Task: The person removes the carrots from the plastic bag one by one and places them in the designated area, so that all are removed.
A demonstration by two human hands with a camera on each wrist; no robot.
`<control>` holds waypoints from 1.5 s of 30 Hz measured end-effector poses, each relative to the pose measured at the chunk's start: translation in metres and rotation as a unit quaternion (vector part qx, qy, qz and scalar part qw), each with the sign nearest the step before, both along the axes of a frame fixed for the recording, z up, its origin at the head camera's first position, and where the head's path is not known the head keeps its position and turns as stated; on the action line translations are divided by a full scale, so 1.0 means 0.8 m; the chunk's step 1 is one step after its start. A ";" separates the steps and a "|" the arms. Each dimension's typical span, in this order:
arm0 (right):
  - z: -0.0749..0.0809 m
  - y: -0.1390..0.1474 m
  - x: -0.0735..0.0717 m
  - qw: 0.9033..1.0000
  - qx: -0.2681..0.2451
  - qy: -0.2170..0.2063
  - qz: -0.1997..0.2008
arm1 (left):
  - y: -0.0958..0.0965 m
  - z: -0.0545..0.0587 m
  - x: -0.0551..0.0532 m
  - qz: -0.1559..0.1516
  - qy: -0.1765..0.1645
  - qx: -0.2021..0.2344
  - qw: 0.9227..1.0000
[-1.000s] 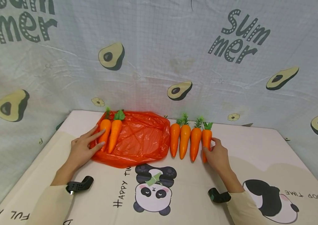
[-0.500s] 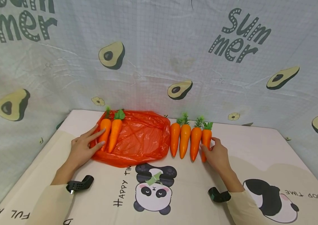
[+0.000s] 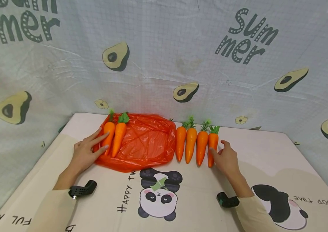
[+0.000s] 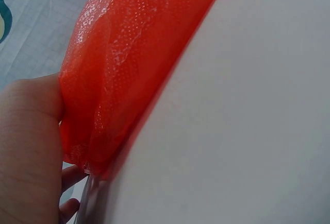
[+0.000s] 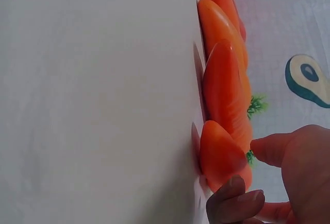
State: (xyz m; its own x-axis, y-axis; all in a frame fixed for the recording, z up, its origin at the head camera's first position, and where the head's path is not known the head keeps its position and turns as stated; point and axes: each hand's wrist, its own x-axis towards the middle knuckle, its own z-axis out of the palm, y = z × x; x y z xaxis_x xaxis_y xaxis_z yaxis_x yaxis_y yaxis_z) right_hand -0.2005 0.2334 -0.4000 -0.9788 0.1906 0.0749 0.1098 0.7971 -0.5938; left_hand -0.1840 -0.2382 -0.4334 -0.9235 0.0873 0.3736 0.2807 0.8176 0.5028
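My left hand (image 3: 85, 151) holds the left side of an open red plastic bag (image 3: 149, 145); its fingertips lie over the leftmost carrot (image 3: 109, 130). A second carrot (image 3: 119, 135) lies beside it on the bag. In the left wrist view the thumb passes behind the red plastic bag (image 4: 129, 64), with fingertips low outside it. Right of the bag, several carrots with green tops lie in a row. My right hand (image 3: 227, 159) is at the rightmost carrot (image 3: 213, 145), thumb over it and index finger apart. In the right wrist view its fingers are loosely bent around that carrot (image 5: 219, 157).
In the row lie a carrot (image 3: 180, 145) next to the bag, another carrot (image 3: 191, 145) and a third carrot (image 3: 201, 146). The pale table (image 3: 198, 199) has printed pandas. A cloth with printed avocados (image 3: 152, 64) stands behind its back edge.
My right hand has shifted slightly right, and its index finger has come away from the rightmost carrot. The left hand, bag and carrots look unchanged.
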 end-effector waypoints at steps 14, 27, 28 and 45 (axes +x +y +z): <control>0.007 -0.009 -0.005 0.997 -0.010 0.079 0.010 | 0.001 0.002 0.001 0.000 -0.002 -0.003 1.000; 0.016 -0.039 -0.014 0.996 -0.025 0.084 0.031 | 0.000 -0.002 -0.002 -0.003 0.009 -0.004 1.000; 0.016 -0.043 -0.014 0.995 -0.027 0.088 0.034 | 0.001 -0.002 -0.002 -0.003 0.008 -0.005 1.000; 0.025 -0.107 -0.020 0.988 -0.068 0.122 0.066 | 0.000 -0.001 0.000 -0.005 0.008 -0.003 1.000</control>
State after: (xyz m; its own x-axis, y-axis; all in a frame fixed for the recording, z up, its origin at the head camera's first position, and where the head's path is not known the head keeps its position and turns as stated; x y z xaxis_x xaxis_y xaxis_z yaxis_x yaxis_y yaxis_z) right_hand -0.2162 0.1477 -0.3804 -0.9515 0.0878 0.2948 -0.1492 0.7064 -0.6919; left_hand -0.1844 -0.2379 -0.4343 -0.9167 0.0983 0.3872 0.2961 0.8180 0.4933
